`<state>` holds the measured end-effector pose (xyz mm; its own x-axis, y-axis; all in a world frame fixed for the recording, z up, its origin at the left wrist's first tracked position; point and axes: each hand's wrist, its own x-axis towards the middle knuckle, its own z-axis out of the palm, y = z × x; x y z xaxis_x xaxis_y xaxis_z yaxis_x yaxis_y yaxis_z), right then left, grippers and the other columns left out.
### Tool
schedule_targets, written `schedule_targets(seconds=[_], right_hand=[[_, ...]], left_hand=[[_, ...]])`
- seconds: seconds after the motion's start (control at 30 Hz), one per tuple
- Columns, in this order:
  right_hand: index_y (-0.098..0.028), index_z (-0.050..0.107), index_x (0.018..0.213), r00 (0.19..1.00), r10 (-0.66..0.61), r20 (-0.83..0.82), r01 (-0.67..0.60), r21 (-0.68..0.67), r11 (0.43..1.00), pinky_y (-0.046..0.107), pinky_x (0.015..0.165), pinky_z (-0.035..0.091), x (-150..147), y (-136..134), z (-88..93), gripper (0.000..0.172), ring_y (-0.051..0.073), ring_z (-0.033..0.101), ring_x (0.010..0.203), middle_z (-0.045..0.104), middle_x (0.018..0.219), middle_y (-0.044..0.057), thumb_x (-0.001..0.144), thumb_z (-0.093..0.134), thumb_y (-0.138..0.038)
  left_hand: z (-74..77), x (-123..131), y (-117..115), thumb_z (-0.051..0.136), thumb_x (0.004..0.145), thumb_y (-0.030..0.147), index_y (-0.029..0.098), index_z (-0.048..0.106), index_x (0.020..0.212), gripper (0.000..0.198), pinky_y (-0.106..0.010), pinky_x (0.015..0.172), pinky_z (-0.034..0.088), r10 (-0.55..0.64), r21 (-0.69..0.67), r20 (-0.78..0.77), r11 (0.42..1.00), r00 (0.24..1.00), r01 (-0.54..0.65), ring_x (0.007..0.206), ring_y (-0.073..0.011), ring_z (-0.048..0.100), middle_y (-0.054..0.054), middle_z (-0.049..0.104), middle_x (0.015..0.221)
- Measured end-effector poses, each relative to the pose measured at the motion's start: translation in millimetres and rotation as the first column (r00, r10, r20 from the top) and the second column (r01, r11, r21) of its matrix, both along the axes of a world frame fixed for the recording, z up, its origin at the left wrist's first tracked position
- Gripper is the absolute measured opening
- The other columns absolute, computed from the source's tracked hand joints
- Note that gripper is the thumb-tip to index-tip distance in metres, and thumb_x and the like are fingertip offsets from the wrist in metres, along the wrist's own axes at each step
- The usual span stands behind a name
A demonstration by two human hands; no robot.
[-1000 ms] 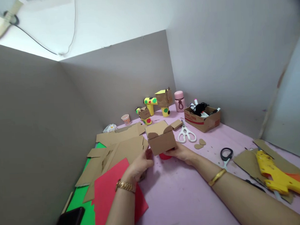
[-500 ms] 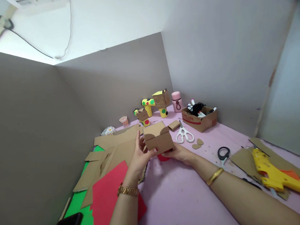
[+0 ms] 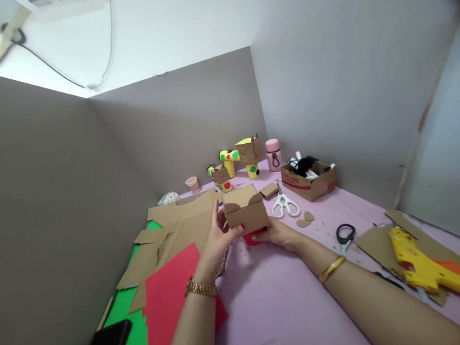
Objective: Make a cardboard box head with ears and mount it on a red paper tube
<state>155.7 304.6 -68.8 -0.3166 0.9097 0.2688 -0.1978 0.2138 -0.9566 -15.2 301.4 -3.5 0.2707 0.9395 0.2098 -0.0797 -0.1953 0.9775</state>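
Note:
A small brown cardboard box (image 3: 248,218) with two rounded ear-like flaps on its top edge is held between my two hands over the table. My left hand (image 3: 222,239) grips its left side, with the thumb across the lower front. Underneath, my right hand (image 3: 276,234) closes around the lower right, its fingers partly hidden. A red piece (image 3: 252,238) shows directly below the box, touching or close to my right fingers; whether it is joined to the box I cannot tell.
White scissors (image 3: 285,205), rounded cardboard pieces (image 3: 304,222), black-handled scissors (image 3: 346,233) and a yellow glue gun (image 3: 419,266) lie to the right. Behind stand yellow cardboard animals (image 3: 230,167), a pink flask (image 3: 274,155) and a box of markers (image 3: 309,187). Red sheet (image 3: 170,297) and phone (image 3: 110,340) are left.
The whole view has shifted slightly, so things appear a little to the right. Both hands keep their hold on the cardboard box; slightly more of the red piece shows below it.

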Motion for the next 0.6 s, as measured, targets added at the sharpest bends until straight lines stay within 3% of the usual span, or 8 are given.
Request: schedule_targets(seconds=[0.3,0.47,0.6], right_hand=[[-0.017,0.055,0.115,1.000,-0.002,0.000,0.002,-0.009,1.000,0.044,0.084,0.049,-1.4,5.6,-8.0,0.029,0.021,0.061,0.098,0.061,0.114,0.006,0.088,0.058,-0.027],[-0.016,0.056,0.113,1.000,0.016,-0.016,-0.017,-0.016,1.000,0.043,0.083,0.050,-1.5,6.6,-9.1,0.028,0.021,0.062,0.096,0.062,0.112,0.006,0.088,0.058,-0.027],[-0.016,0.056,0.114,0.999,0.023,-0.028,-0.024,-0.009,1.000,0.043,0.083,0.050,-1.1,6.2,-8.9,0.028,0.021,0.062,0.096,0.062,0.111,0.006,0.088,0.058,-0.027]], left_hand=[[-5.2,3.6,2.2,0.076,0.066,0.023,0.032,0.006,0.143,0.104,-0.032,0.101,0.037,0.051,0.037,0.026,0.998,0.998,-0.052,0.130,-0.0225,0.037,-0.008,0.037,0.142],[-7.6,0.6,4.2,0.074,0.069,0.025,0.030,0.012,0.143,0.096,-0.031,0.103,0.035,0.036,0.044,0.029,0.998,0.999,-0.037,0.131,-0.0226,0.035,-0.008,0.036,0.143],[-8.7,-0.4,4.7,0.074,0.068,0.024,0.028,0.006,0.144,0.102,-0.030,0.102,0.035,0.018,0.037,0.028,0.999,0.999,-0.019,0.132,-0.0225,0.033,-0.010,0.033,0.145]])
